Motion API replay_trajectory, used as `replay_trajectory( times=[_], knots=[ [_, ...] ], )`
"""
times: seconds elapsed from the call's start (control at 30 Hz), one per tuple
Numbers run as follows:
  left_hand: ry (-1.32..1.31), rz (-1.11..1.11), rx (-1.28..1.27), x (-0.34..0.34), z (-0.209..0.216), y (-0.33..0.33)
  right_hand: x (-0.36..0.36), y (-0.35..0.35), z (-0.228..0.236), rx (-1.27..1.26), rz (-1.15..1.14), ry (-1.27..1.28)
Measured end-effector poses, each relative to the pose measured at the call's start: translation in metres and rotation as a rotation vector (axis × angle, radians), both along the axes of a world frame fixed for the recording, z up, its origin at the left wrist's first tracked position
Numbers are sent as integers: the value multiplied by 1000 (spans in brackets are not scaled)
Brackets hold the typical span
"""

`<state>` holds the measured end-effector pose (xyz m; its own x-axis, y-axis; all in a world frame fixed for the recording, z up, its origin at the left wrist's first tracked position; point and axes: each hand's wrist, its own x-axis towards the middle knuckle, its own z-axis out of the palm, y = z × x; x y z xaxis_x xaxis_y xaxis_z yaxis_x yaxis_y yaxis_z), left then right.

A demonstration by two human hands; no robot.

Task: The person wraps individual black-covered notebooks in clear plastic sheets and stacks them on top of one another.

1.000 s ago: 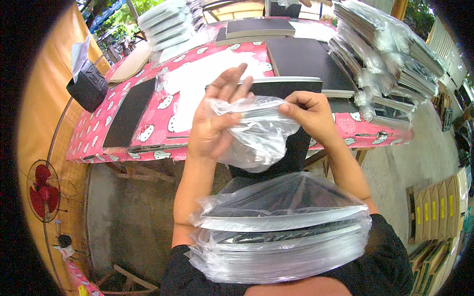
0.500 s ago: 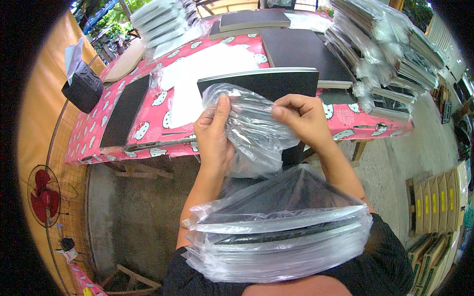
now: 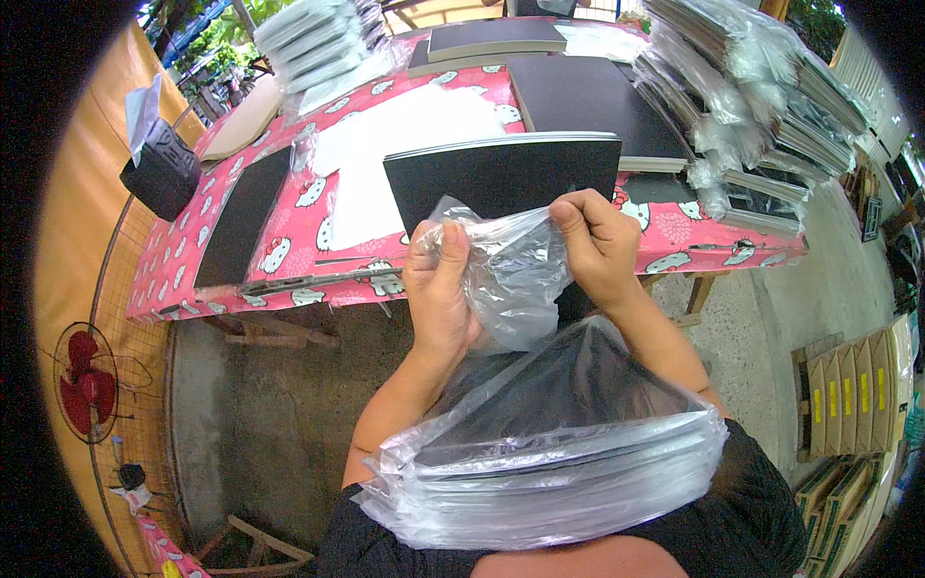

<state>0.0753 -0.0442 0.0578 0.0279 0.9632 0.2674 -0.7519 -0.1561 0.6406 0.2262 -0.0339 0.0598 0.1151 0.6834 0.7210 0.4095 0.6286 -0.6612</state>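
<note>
Between my two hands, in front of the table edge, a crumpled clear plastic bag [image 3: 520,279] is stretched. My left hand [image 3: 438,284] grips its left side, thumb up. My right hand [image 3: 599,241] pinches its upper right corner. Just behind the bag, a black board [image 3: 501,173] with pale sheets along its top edge stands tilted up at the table's front. Close to my body, below both hands, lies a stack of clear plastic bags [image 3: 549,482], the upper one puffed open in a peak.
A pink patterned table [image 3: 279,252] holds white sheets [image 3: 385,135], black boards [image 3: 597,96] and a black panel [image 3: 246,222]. Plastic-wrapped stacks stand at the back left [image 3: 313,48] and right [image 3: 771,106]. A red fan [image 3: 87,385] is at far left, cartons [image 3: 853,390] at right.
The bag between my hands has been drawn down and bunched smaller, uncovering more of the black board. My left hand has shifted down and right; my right hand has moved slightly right.
</note>
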Motion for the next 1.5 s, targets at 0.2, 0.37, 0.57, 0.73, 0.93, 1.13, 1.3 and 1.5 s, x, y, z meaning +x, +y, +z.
replay_trajectory(
  times=[0.2,0.37,0.57,0.73,0.93,1.13,1.3,1.5],
  knots=[
    [12,-32,128,0,-9,-1,3,5,2,144,38,-179],
    [279,79,184,-10,-23,12,8,21,2,284,101,98],
    [-28,-52,10,-5,-3,10,9,11,2,-103,165,243],
    [370,-402,-9,-13,-4,2,15,36,10,140,256,317],
    [-37,-378,-129,-58,6,40,35,6,10,-516,1265,-572],
    [738,-657,270,-84,-27,48,102,41,-72,-539,1131,519],
    [-368,-594,235,-74,-27,56,116,33,-112,-703,1141,23],
    [871,-262,291,-72,-21,55,89,19,-62,-838,893,-37]
  ],
)
